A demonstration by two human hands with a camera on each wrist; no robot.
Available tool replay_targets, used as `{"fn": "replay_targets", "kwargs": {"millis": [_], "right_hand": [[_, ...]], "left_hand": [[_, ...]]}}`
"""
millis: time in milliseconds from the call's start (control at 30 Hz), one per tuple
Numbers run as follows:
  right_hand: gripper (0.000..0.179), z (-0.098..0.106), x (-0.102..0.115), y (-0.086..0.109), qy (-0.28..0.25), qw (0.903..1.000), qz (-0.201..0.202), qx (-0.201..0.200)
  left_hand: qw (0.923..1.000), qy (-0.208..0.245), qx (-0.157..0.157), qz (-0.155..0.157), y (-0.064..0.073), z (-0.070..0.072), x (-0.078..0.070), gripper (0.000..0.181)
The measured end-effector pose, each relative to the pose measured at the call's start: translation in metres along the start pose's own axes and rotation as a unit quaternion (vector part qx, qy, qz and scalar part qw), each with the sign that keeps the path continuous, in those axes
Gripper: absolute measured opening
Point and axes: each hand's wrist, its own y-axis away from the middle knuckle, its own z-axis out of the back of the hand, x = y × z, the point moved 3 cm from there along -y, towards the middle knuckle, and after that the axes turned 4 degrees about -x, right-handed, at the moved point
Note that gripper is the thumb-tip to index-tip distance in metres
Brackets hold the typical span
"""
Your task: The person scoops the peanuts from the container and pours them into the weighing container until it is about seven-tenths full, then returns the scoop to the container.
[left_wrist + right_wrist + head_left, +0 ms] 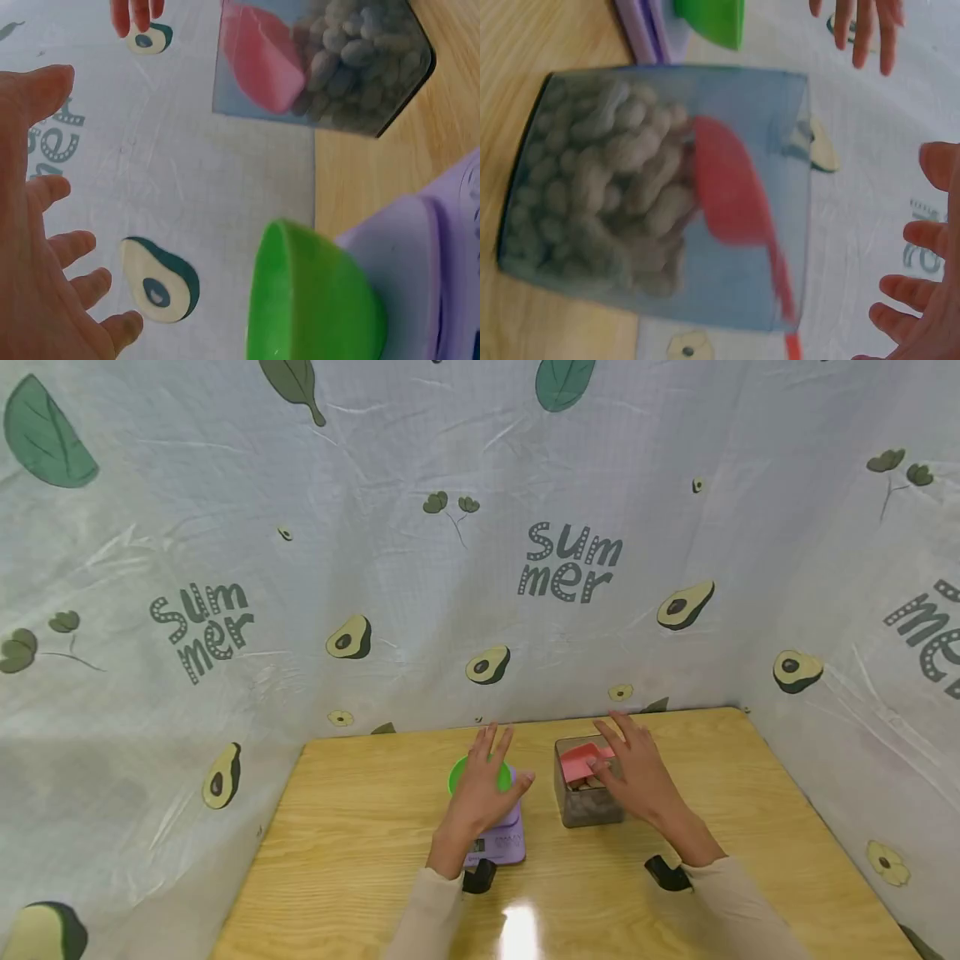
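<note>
My left hand (478, 797), fingers spread, hovers over a green bowl (334, 300) and partly hides it in the head view. The bowl sits on a purple kitchen scale (504, 845). To the right stands a see-through box (592, 812) part filled with peanuts in their shells (622, 187). A red scoop (731, 187) leans on the peanuts, its handle reaching past the rim. Above the box my right hand (639, 772) is held with fingers apart; the right wrist view shows it away from the scoop. Neither hand holds anything.
The wooden table (352, 827) carries the scale and the box near its back edge. Behind it and at both sides hangs a pale curtain (420, 602) printed with avocados and lettering. Black wrist mounts (480, 877) sit at both cuffs.
</note>
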Motion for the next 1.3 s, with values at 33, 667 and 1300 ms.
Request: {"fn": "replay_targets", "kwargs": {"millis": [33,667,1300], "right_hand": [[0.058,0.002,-0.003,0.000,-0.002,1.0000,0.000,-0.008],[0.070,0.002,-0.047,0.022,-0.183,0.9570,-0.217,-0.059],[0.064,-0.027,-0.051,0.025,-0.316,0.8451,-0.431,-0.014]], "left_hand": [[0.9999,0.012,0.001,-0.001,-0.001,-0.002,-0.002,0.080],[0.9914,0.126,0.030,-0.022,-0.020,-0.070,-0.030,0.098],[0.9706,0.229,0.067,0.029,-0.025,-0.109,-0.011,0.111]]}}
